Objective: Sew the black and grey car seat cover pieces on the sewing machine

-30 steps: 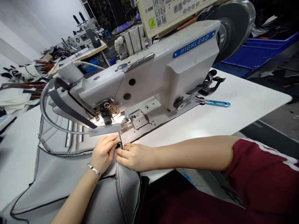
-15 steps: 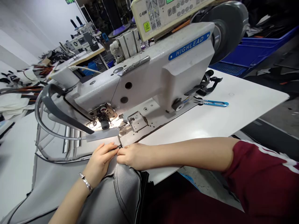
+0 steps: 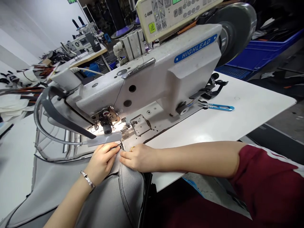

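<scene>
A white HIGHLEAD sewing machine stands on a white table. Grey padded fabric lies under its needle area and hangs over the near table edge. My left hand, with a bracelet at the wrist, lies on the fabric with fingers pressed flat toward the seam. My right hand, wearing a ring, pinches the fabric's edge right beside the left fingertips, just in front of the presser foot. A small lamp on a gooseneck lights the spot.
Blue-handled thread snips lie on the table right of the machine. A control panel sits above it. Blue crates stand at the back right. More machines and piled fabric pieces fill the left background.
Both hands have stayed at the seam, shifting slightly toward the needle; the view has wobbled a little. The ring on my right hand shows again.
</scene>
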The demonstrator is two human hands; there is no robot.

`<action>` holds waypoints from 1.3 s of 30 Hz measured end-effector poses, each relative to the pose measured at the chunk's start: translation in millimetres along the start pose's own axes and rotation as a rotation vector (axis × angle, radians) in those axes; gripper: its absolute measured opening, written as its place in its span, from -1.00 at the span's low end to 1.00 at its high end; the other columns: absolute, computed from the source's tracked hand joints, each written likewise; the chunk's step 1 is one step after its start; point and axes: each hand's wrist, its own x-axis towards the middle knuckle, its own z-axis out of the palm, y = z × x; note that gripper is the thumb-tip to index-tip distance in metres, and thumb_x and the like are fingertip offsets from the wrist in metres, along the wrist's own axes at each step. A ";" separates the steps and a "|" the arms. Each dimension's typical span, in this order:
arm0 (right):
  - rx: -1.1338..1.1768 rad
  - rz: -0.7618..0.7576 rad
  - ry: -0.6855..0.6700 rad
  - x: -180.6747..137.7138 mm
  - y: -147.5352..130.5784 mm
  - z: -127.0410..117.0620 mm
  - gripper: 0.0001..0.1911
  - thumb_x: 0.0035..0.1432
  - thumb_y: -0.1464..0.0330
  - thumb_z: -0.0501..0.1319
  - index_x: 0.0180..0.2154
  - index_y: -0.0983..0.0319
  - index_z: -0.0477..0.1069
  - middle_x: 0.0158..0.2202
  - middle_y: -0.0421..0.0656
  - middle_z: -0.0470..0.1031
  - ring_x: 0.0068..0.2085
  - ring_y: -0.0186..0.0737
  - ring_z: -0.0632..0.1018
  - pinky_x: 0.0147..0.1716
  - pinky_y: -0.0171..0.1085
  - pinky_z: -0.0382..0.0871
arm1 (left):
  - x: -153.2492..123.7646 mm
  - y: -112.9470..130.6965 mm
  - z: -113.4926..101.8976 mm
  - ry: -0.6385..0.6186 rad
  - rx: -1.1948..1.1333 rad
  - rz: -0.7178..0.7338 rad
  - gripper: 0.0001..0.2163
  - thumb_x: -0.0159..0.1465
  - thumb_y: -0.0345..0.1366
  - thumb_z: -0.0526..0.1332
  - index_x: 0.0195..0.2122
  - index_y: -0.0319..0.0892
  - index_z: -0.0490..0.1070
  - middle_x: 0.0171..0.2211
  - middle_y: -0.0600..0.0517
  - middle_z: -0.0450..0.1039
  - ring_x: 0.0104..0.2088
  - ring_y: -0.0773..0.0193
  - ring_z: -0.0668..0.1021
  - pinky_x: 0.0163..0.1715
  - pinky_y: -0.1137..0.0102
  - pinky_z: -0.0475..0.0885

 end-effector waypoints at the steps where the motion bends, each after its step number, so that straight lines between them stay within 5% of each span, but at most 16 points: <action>1: 0.016 0.001 -0.035 1.3 0.6 -1.7 -0.81 0.27 0.50 0.01 -0.24 0.30 0.40 -0.23 -0.11 0.49 -0.53 -0.36 0.34 -0.59 -0.27 0.04 | 0.8 0.9 -2.9 -0.023 0.003 -0.006 -0.74 0.36 -0.36 0.03 -0.02 -0.15 0.45 -0.03 -0.10 0.47 0.01 0.13 0.49 -0.02 0.20 0.43; 7: 0.101 0.002 -0.283 16.4 13.9 -28.5 -0.82 0.21 0.55 0.05 -0.32 0.27 0.41 -0.26 -0.16 0.50 -0.49 -0.31 0.40 -0.63 -0.26 -0.10 | 8.2 3.4 -18.3 -0.096 0.044 0.006 -0.71 0.37 -0.31 0.00 0.01 -0.11 0.44 0.01 -0.09 0.45 -0.02 0.13 0.50 -0.04 0.22 0.45; 12: 0.175 0.075 -0.445 22.6 20.9 -42.1 -0.82 0.16 0.60 0.09 -0.34 0.31 0.43 -0.28 -0.16 0.54 -0.45 -0.30 0.45 -0.61 -0.28 -0.10 | 4.4 12.9 -5.8 -0.068 0.148 -0.005 -0.68 0.34 -0.42 -0.02 0.02 -0.17 0.43 0.01 -0.14 0.43 0.01 0.07 0.48 -0.03 0.13 0.42; 22: 0.259 0.159 -0.301 4.5 9.4 -16.8 -0.81 0.25 0.49 0.09 -0.18 0.23 0.45 -0.14 -0.16 0.50 -0.40 -0.35 0.43 -0.51 -0.31 0.11 | -7.0 10.4 6.0 0.006 0.161 0.006 -0.70 0.34 -0.40 0.02 0.05 -0.18 0.38 0.02 -0.14 0.42 0.09 0.04 0.44 0.10 0.08 0.30; 25: 0.263 0.309 -0.312 6.4 9.5 -18.0 -0.77 0.18 0.46 0.13 -0.10 0.26 0.41 -0.11 -0.09 0.47 -0.34 -0.26 0.46 -0.50 -0.29 0.12 | -14.1 2.9 5.4 0.012 0.108 0.021 -0.69 0.36 -0.36 0.05 0.11 -0.12 0.33 0.07 -0.13 0.39 0.14 0.05 0.41 0.18 0.04 0.23; 28: 0.398 0.450 -0.355 8.4 11.9 -17.6 -0.82 0.00 0.47 0.22 -0.26 0.28 0.43 -0.24 -0.13 0.50 -0.29 -0.21 0.47 -0.44 -0.29 0.16 | -18.7 4.5 2.2 0.025 0.103 0.009 -0.64 0.36 -0.38 0.04 0.18 -0.10 0.26 0.12 -0.14 0.35 0.17 0.05 0.37 0.21 0.03 0.19; 33: 0.622 0.438 -0.354 8.9 14.3 -13.0 -0.88 0.00 0.53 0.21 -0.35 0.27 0.44 -0.31 -0.19 0.51 -0.28 -0.28 0.47 -0.41 -0.34 0.19 | -4.7 19.3 -12.1 -0.025 0.140 0.032 -0.56 0.28 -0.49 -0.02 0.12 0.04 0.34 -0.07 -0.08 0.40 -0.09 0.10 0.47 -0.14 0.21 0.42; 39: 0.553 0.390 -0.423 12.3 14.8 -18.6 -0.87 0.07 0.46 0.20 -0.28 0.26 0.45 -0.29 -0.20 0.51 -0.24 -0.24 0.48 -0.43 -0.30 0.17 | 24.8 23.0 -23.5 -0.181 0.040 0.042 -0.60 0.07 -0.56 -0.03 -0.17 -0.12 0.45 -0.27 -0.07 0.41 -0.29 0.15 0.47 -0.32 0.30 0.45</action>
